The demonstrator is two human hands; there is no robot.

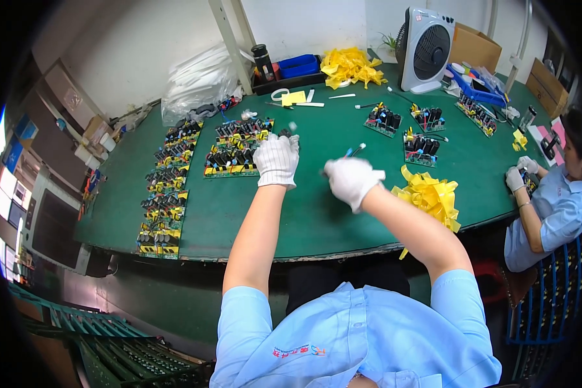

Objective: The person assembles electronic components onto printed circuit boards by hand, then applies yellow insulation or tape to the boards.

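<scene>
Currently, PCB rows (229, 155) L of both hands (277, 160), yellow strips (433, 197) R.

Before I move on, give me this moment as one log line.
left hand: at circuit boards, grip unclear | right hand: over green table, near yellow strips, grip unclear

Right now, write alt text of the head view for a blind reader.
A person's gloved left hand is beside circuit boards and the gloved right hand is near yellow strips, over a green table. A fan stands behind; a co-worker sits at right.
</scene>
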